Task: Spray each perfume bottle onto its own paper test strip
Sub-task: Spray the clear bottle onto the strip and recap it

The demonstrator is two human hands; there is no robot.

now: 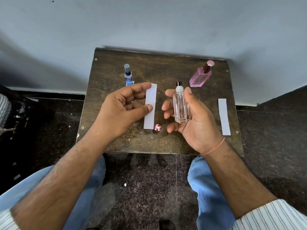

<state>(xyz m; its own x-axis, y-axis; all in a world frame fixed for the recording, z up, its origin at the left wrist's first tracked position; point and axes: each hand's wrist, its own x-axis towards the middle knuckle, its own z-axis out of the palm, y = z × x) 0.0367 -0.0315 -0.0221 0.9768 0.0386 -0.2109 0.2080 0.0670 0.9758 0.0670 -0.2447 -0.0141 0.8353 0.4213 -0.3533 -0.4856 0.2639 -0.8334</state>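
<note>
Table point(116, 138): small dark wooden top, worn and scuffed, everything on it within easy reach.
Right hand point(194, 120): at about 3 o'clock of the table's centre, raised above it, fingers curled round the back of the clear bottle and thumb pressed along its right edge.
Left hand point(119, 110): at 9 o'clock, thumb and fingertips pinching the left edge of a strip.
Clear bottle point(180, 106): upright in the right hand, cap off, nozzle bare; glass, so likely hard, slick and breakable. Best gripped round the flat sides, a finger kept free for the pump.
Pink bottle point(200, 77): at 1 o'clock, capped, leaning; likely glass too.
Blue bottle point(128, 75): at 11 o'clock, slim, upright, looks tippy.
Held strip point(150, 106): light and floppy, I'd say; pinched near mid-length, just left of the clear bottle.
Spare strip point(224, 117): flat at 3 o'clock near the edge.
Pink cap point(157, 127): loose at 6 o'clock, looks free to roll.
</note>
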